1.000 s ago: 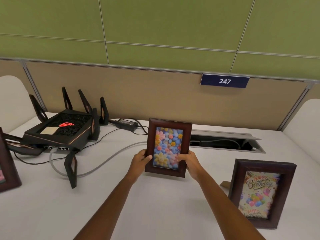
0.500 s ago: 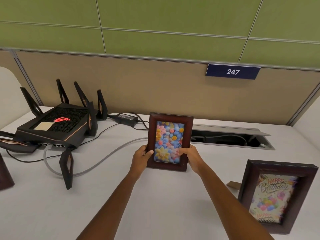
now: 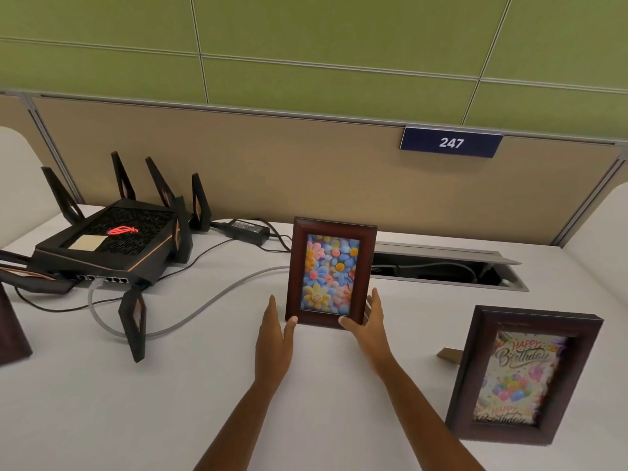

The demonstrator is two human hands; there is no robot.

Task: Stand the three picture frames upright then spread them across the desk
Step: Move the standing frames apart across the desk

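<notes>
A dark wooden frame with a flower picture point(image 3: 330, 271) stands upright on the white desk point(image 3: 190, 389), in the middle. My left hand point(image 3: 276, 334) is beside its lower left corner, fingers straight, thumb tip touching the frame's bottom edge. My right hand point(image 3: 368, 321) is at its lower right corner, fingers apart, thumb on the front edge. Neither hand grips it. A second frame with a "Happy Birthday" picture point(image 3: 521, 375) stands upright at the right. A third frame point(image 3: 12, 329) shows only its edge at the far left.
A black router with antennas point(image 3: 112, 246) sits at the left, with a grey cable point(image 3: 217, 300) curving across the desk and a power adapter point(image 3: 248, 228) behind. An open cable tray point(image 3: 445, 268) lies behind the flower frame. A beige partition with a "247" sign point(image 3: 451, 142) backs the desk.
Both hands have let go of the flower frame and opened, pulling slightly back. The frame now stands on the desk by itself.
</notes>
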